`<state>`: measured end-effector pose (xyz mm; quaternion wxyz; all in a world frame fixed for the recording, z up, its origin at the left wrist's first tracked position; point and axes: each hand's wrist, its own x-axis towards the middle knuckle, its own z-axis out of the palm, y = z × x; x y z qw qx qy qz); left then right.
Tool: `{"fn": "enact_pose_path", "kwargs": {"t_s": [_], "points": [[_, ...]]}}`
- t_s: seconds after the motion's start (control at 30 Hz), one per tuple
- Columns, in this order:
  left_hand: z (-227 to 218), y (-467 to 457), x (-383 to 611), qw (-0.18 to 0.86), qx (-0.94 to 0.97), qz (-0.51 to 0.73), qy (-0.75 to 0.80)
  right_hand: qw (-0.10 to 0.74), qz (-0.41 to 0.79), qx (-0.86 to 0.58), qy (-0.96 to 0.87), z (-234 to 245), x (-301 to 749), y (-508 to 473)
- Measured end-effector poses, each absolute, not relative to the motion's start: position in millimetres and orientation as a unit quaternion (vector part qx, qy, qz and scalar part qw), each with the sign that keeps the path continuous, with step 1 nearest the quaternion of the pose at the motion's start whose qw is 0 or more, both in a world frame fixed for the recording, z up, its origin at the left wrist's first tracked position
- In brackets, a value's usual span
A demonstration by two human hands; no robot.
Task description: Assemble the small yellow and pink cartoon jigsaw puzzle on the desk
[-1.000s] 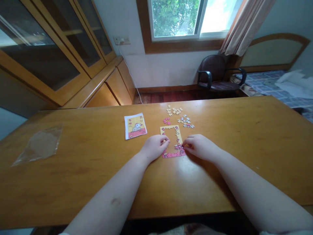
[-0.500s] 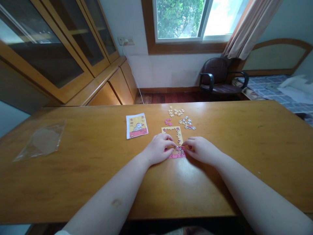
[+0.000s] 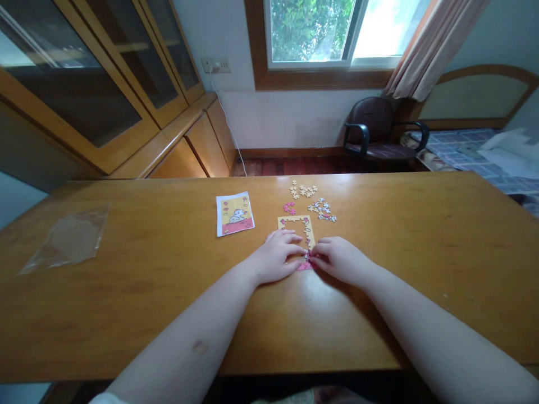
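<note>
On the desk in front of me lies a partly assembled jigsaw puzzle, a yellow border at the top and sides with a pink bottom part. My left hand rests over its left side, fingers apart, with the fingertips on the lower part. At the lower right corner, my right hand pinches a small puzzle piece against the assembled part; the fingers hide much of it. Just beyond the puzzle are loose pink pieces, yellow pieces and white patterned pieces.
A printed picture card lies to the left of the puzzle on the wooden desk. Farther left is a clear plastic bag. Beyond the desk stand a glass-door cabinet and an armchair.
My right hand has shifted slightly left over the puzzle's lower part, its fingertips closer to my left hand. My left fingers have spread a little. The loose pieces stay in place.
</note>
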<state>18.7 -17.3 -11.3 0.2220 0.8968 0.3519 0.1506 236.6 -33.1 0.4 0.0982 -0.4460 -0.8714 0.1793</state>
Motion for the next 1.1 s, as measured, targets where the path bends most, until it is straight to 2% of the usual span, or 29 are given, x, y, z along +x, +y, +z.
{"fn": "enact_pose_path", "kwargs": {"t_s": [0.3,0.6,1.1], "points": [[-11.5,-15.8,18.3,0.206,0.880,0.189,0.385,0.115,0.160,-0.460,-0.866,-1.0,243.5,-29.2],[-8.9,-17.6,19.2,0.233,0.904,0.175,0.312,0.126,0.163,-0.451,-0.868,-8.5,233.9,-31.3],[-10.8,-16.2,19.8,0.179,0.881,0.212,0.382,0.149,0.159,-0.490,-0.844,-11.8,225.5,-31.2]]}}
